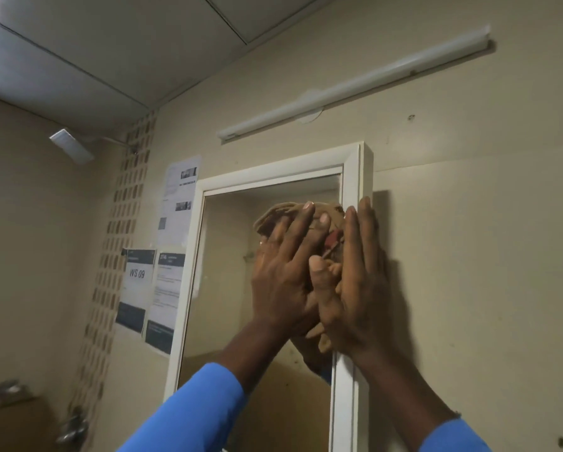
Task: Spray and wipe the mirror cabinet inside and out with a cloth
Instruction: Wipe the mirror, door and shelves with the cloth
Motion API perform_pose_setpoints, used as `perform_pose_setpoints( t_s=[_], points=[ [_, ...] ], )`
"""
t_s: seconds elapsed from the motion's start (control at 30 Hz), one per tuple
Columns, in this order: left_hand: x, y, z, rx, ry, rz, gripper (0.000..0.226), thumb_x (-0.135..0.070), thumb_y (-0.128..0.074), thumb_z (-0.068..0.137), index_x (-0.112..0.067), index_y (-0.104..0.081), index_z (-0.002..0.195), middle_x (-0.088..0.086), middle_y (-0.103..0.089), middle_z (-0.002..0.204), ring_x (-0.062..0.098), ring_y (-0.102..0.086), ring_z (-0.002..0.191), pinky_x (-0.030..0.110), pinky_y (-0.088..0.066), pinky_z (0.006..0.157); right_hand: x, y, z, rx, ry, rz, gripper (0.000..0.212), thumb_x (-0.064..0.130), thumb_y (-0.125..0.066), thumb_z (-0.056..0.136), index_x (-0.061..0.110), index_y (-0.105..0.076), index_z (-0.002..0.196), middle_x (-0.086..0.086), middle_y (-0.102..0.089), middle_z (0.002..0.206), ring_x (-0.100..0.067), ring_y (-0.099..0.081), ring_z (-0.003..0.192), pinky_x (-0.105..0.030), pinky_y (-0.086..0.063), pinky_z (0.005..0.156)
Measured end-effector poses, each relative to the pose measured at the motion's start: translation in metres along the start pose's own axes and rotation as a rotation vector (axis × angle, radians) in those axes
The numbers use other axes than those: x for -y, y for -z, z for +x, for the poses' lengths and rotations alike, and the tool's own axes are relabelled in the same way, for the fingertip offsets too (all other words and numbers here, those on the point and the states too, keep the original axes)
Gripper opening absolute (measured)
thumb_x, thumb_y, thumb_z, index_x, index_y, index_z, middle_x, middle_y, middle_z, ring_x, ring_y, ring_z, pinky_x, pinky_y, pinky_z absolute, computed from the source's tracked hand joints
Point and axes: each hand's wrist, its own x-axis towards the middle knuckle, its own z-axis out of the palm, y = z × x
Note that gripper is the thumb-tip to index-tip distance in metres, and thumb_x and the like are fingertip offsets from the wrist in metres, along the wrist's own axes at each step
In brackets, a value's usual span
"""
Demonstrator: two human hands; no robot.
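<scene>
- Blue sleeve fills the lower frame.
- At centre, left hand and right hand, fingers straight and flat, press a brown cloth against the glass.
- The closed mirror cabinet appears to be mid outside-wipe. The next move calls for even pressure sweeping downward.
- Beyond are a beige wall, notices at left and a tube light in the upper frame.

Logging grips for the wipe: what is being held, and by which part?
The brown cloth: the left hand and right hand press flat on its middle with straight fingers, pinning it to the mirror. Neither plainly grips it.
</scene>
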Motion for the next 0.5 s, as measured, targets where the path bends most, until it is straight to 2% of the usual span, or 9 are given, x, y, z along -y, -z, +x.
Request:
perform_pose_setpoints(
  t_s=[0.1,0.17,0.23,0.3,0.33,0.4,0.5],
  points=[
    [0.027,0.012,-0.012,0.033,0.016,0.055,0.066,-0.063,-0.032,0.102,-0.034,-0.03,0.161,-0.003,-0.027,0.171,0.027,-0.028,0.157,0.064,-0.027,0.121,0.001,-0.002,-0.002,0.002,-0.003,-0.164,0.083,0.064,-0.027,0.103,0.013,-0.017,0.167,-0.004,-0.005,0.177,-0.019,-0.007,0.163,-0.044,-0.021,0.129],
    [0.051,0.016,-0.01,0.052,0.085,0.101,0.071,-0.065,-0.026,0.103,-0.026,-0.035,0.162,0.002,-0.03,0.17,0.029,-0.031,0.155,0.066,-0.025,0.121,0.0,-0.003,-0.003,0.004,-0.002,-0.198,0.082,0.059,-0.033,0.103,0.013,-0.014,0.168,-0.004,-0.004,0.177,-0.021,-0.007,0.163,-0.045,-0.023,0.127],
    [0.085,0.02,-0.004,0.046,0.22,0.16,0.068,-0.06,-0.028,0.104,-0.027,-0.031,0.164,0.001,-0.031,0.17,0.027,-0.032,0.154,0.067,-0.018,0.123,-0.001,-0.004,-0.003,-0.001,0.001,-0.193,0.082,0.059,-0.033,0.103,0.013,-0.014,0.168,-0.005,-0.003,0.177,-0.021,-0.007,0.163,-0.047,-0.027,0.127],
    [0.122,0.024,-0.001,0.034,0.399,0.182,0.065,-0.056,-0.028,0.105,-0.03,-0.026,0.165,0.0,-0.031,0.17,0.025,-0.031,0.155,0.064,-0.015,0.125,-0.003,-0.005,-0.003,-0.015,0.006,-0.185,0.081,0.059,-0.033,0.103,0.013,-0.015,0.167,-0.006,-0.005,0.177,-0.021,-0.009,0.163,-0.046,-0.028,0.127],
    [0.137,0.028,-0.003,0.024,0.457,0.176,0.066,-0.056,-0.026,0.106,-0.027,-0.026,0.165,0.003,-0.033,0.169,0.027,-0.032,0.155,0.06,-0.018,0.126,-0.004,-0.005,-0.003,-0.024,0.012,-0.184,0.081,0.058,-0.034,0.103,0.012,-0.017,0.167,-0.006,-0.006,0.177,-0.022,-0.009,0.163,-0.044,-0.028,0.127],
    [0.152,0.032,-0.017,0.011,0.498,0.157,0.067,-0.054,-0.026,0.107,-0.019,-0.029,0.164,0.01,-0.036,0.167,0.03,-0.033,0.154,0.054,-0.024,0.126,-0.004,-0.006,-0.002,-0.04,0.016,-0.171,0.079,0.056,-0.035,0.103,0.012,-0.019,0.167,-0.006,-0.008,0.177,-0.021,-0.011,0.163,-0.043,-0.028,0.126],
    [0.145,0.034,-0.052,-0.016,0.532,0.131,0.065,-0.051,-0.029,0.108,-0.018,-0.029,0.164,0.008,-0.036,0.167,0.026,-0.03,0.155,0.046,-0.023,0.127,-0.005,-0.006,-0.003,-0.067,0.011,-0.112,0.076,0.052,-0.038,0.103,0.011,-0.023,0.166,-0.006,-0.012,0.176,-0.021,-0.013,0.163,-0.042,-0.029,0.126]
  ],
)
